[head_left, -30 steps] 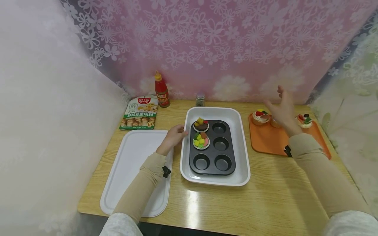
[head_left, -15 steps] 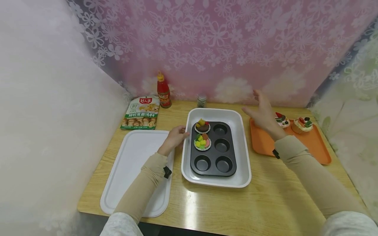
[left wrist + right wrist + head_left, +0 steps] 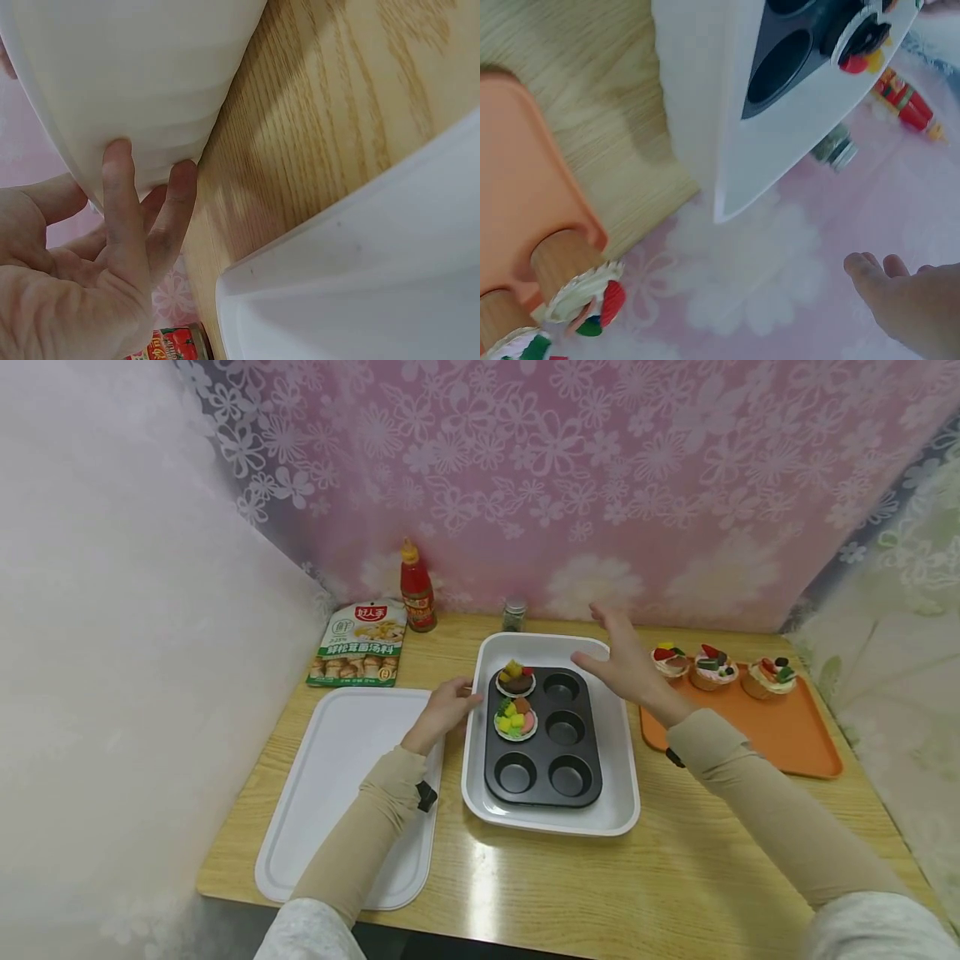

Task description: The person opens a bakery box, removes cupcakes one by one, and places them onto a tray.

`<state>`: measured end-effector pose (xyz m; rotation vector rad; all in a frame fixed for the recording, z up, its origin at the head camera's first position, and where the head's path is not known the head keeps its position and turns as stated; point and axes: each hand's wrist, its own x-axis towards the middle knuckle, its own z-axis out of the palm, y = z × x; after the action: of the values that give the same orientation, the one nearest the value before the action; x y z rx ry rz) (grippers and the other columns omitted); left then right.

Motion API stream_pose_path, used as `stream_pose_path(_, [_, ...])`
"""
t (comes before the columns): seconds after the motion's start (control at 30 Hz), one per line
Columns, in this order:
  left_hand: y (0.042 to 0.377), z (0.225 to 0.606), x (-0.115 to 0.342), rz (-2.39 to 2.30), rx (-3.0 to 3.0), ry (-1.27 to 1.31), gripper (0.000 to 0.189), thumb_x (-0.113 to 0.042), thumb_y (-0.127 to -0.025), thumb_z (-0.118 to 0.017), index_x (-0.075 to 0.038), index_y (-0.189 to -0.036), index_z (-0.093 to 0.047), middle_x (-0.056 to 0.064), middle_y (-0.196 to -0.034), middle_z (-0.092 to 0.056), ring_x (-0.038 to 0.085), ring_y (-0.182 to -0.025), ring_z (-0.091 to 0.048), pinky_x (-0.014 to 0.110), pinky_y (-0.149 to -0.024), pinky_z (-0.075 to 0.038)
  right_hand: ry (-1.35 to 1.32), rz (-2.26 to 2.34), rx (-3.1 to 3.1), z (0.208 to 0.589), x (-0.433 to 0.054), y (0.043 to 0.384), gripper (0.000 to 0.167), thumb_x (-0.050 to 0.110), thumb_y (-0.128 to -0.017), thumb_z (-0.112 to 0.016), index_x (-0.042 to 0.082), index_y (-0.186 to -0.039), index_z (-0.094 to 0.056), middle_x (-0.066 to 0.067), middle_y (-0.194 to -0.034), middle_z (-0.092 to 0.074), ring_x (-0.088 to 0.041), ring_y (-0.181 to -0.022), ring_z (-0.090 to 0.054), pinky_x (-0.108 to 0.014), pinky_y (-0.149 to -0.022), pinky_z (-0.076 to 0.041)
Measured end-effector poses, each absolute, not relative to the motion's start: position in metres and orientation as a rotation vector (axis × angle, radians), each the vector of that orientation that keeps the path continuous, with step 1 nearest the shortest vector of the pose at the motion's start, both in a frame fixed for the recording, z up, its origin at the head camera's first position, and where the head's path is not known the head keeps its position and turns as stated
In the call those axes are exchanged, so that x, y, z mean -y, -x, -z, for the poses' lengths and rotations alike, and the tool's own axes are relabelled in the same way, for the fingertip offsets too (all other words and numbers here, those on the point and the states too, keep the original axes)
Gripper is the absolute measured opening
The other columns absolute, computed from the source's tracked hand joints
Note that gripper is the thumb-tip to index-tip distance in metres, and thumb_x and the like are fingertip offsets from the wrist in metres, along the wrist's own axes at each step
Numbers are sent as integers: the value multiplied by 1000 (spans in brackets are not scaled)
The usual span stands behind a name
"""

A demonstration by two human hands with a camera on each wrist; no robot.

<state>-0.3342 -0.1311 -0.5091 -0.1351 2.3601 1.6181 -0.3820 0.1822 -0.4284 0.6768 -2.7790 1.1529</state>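
My left hand [image 3: 442, 714] is at the left side of a deep white tray [image 3: 621, 777]. In the left wrist view its fingers [image 3: 120, 180] rest against the tray's outer wall, with another digit right at the rim. Inside the tray lies a dark muffin pan [image 3: 542, 777]; two toy cupcakes, one topped with brown and yellow pieces [image 3: 515, 679] and one with yellow and green pieces [image 3: 515, 720], sit in its left column. My right hand [image 3: 626, 664] hovers over the tray's far right corner, empty, thumb and fingers apart.
An orange tray [image 3: 795, 735] with three cupcakes [image 3: 714, 668] stands on the right. At left lies a flat white tray [image 3: 352, 777]. Behind stand a soup-mix pouch [image 3: 358, 645], a red sauce bottle [image 3: 417, 593] and a small glass jar [image 3: 513, 617].
My right hand has moved left from above the orange tray to the white tray's far right corner, uncovering the cupcakes there. My left hand has stayed at the white tray's side.
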Motion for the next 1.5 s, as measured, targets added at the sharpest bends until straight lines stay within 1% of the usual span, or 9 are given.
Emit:
stream_pose_path(0.1, [334,508,131,-1616,-2368,133,45,-24,-108,-60,-9,-150,-56,16,-137,-67,29,-114,-70,29,-76,-59,-731,-1106,2806,431,-174,380,90,25,-98,-77,10,-168,-22,-23,-167,-31,-45,-151,-35,-68,-122,-32])
stream_pose_path(0.23, [334,509,130,-1623,-2366,134,44,-23,-108,-60,-9,-150,-56,17,-136,-67,29,-113,-70,30,-76,-60,-785,-1034,2844,433,-165,377,91,26,-97,-78,8,-167,-23,-26,-162,-36,-45,-148,-38,-67,-121,-34])
stream_pose_path(0.43, [334,510,131,-1629,-2365,124,44,-23,-108,-61,-8,-149,-57,17,-136,-67,25,-109,-68,30,-73,-60,-807,-976,2918,431,-153,371,93,28,-98,-78,9,-168,-20,-24,-167,-33,-44,-151,-37,-66,-121,-35])
stream_pose_path(0.63, [334,511,131,-1649,-2354,114,44,-22,-108,-60,-9,-150,-56,17,-136,-67,26,-110,-69,27,-71,-57,-825,-973,2933,436,-146,370,91,28,-96,-79,8,-166,-24,-24,-162,-38,-44,-148,-41,-65,-120,-38])
stream_pose_path(0.83, [336,512,132,-1632,-2374,114,45,-22,-108,-61,-9,-150,-56,17,-135,-68,27,-112,-69,29,-74,-59,-837,-957,2983,442,-137,365,92,31,-96,-79,12,-167,-23,-22,-162,-39,-41,-148,-41,-63,-120,-39])
stream_pose_path(0.97, [337,512,132,-1624,-2382,119,46,-23,-107,-62,-9,-151,-56,17,-136,-68,28,-115,-68,30,-77,-61,-896,-963,2998,447,-130,361,93,28,-96,-79,10,-168,-22,-23,-162,-38,-41,-150,-39,-63,-122,-37])
stream_pose_path(1.2, [336,512,132,-1628,-2363,135,46,-24,-108,-61,-10,-151,-56,16,-137,-67,28,-117,-68,32,-79,-62,-959,-944,3048,453,-119,354,94,32,-96,-80,9,-166,-24,-21,-167,-36,-41,-153,-37,-63,-124,-34])
stream_pose_path(1.33, [336,511,132,-1631,-2361,135,46,-23,-108,-61,-10,-151,-55,16,-138,-67,29,-118,-68,32,-78,-62,-1001,-879,3073,456,-114,351,92,31,-95,-80,7,-165,-27,-22,-164,-40,-42,-151,-40,-63,-123,-35])
stream_pose_path(1.5, [336,512,132,-1636,-2356,137,46,-23,-108,-61,-10,-152,-55,16,-137,-68,28,-116,-69,30,-75,-61,-1036,-845,3128,458,-110,345,89,31,-95,-81,7,-164,-30,-26,-156,-48,-42,-143,-49,-62,-116,-44])
